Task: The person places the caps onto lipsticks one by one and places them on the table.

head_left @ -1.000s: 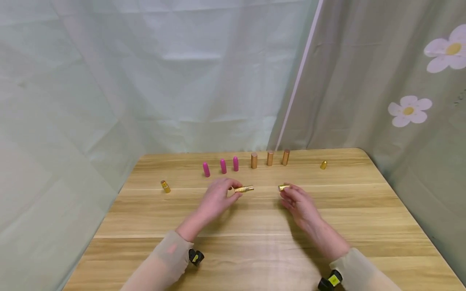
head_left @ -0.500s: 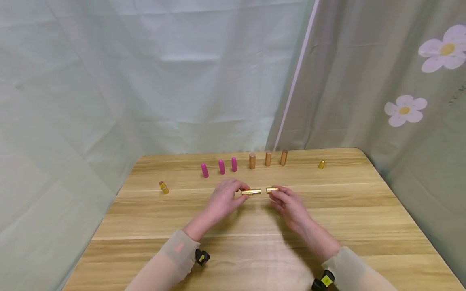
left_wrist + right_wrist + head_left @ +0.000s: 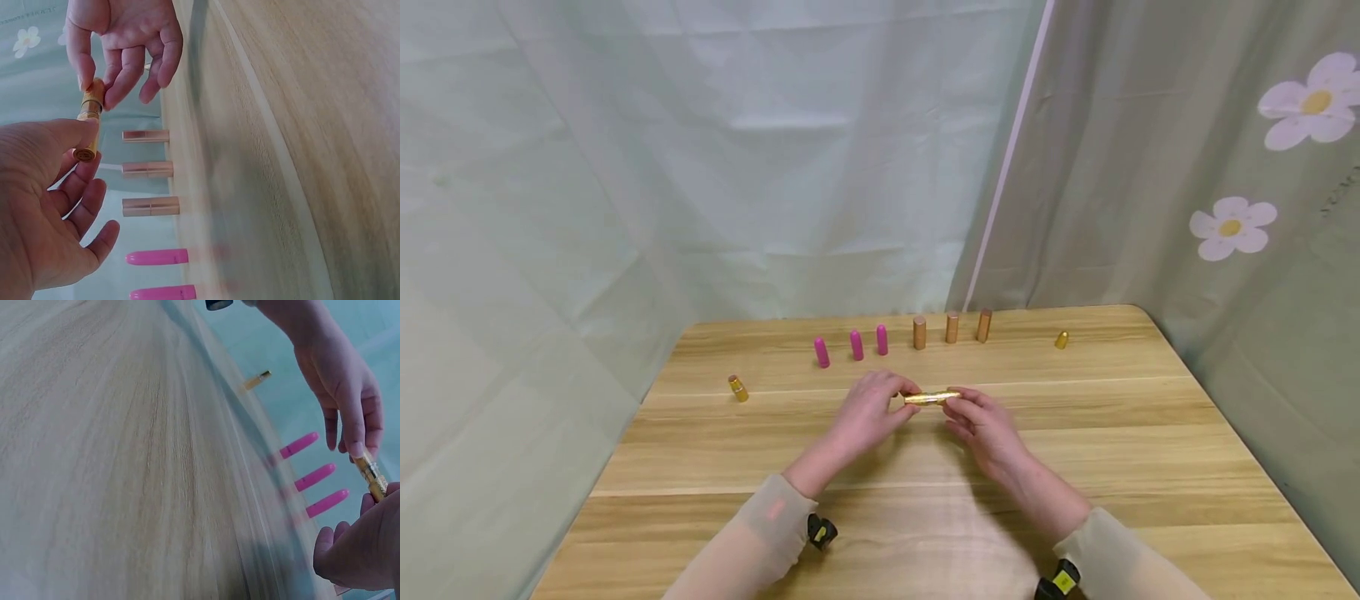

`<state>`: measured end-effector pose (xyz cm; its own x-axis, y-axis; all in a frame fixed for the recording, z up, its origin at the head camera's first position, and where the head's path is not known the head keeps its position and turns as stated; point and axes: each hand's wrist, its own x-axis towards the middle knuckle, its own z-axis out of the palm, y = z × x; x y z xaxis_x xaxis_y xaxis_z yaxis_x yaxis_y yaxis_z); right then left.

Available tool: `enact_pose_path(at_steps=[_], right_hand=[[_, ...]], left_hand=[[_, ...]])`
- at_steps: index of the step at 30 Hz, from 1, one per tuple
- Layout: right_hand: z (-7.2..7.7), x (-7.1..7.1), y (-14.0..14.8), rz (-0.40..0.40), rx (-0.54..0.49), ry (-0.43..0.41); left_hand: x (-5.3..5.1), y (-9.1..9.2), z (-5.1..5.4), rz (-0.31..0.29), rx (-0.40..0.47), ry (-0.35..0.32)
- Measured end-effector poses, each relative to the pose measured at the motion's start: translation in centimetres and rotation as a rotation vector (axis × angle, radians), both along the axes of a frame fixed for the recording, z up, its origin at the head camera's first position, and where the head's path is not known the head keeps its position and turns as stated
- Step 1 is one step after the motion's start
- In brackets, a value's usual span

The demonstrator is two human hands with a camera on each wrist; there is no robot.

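Between both hands, above the middle of the table, a gold lipstick tube [image 3: 929, 399] lies roughly level. My left hand [image 3: 868, 410] pinches its base end between thumb and fingers, the other fingers loosely bent. At the other end, my right hand [image 3: 985, 427] pinches the gold cap [image 3: 94, 94], which meets the base. In the left wrist view a silvery band shows between cap and base, so a small part of the collar is still visible. The right wrist view shows the tube [image 3: 370, 477] partly covered by fingers.
Upright behind the hands stand three pink bullet-shaped tubes [image 3: 857, 345] and three rose-gold tubes [image 3: 952, 328]. A gold tube with a narrower top [image 3: 738, 388] is at the left, a small gold dome-tipped piece [image 3: 1062, 340] at the right. Curtains [image 3: 850, 167] hang behind the wooden table [image 3: 925, 533].
My hands have come together: the left moved right with the lipstick base, the right moved left with the cap. The gap between base and cap has closed.
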<state>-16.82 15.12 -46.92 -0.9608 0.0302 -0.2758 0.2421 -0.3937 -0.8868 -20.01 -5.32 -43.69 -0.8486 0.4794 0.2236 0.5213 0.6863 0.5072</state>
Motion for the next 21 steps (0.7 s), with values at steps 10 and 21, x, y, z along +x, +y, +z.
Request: enact_pose_path(at_steps=[10,21], right_hand=[[-0.28,0.47,-0.72,-0.001,0.016,-0.003],[-0.15,0.14,-1.01,-0.002,0.009,0.02]], left_hand=[[0.37,0.25,-0.68,0.005,0.032,-0.008],[0.14,0.08,-0.56,0.014,0.061,0.022]])
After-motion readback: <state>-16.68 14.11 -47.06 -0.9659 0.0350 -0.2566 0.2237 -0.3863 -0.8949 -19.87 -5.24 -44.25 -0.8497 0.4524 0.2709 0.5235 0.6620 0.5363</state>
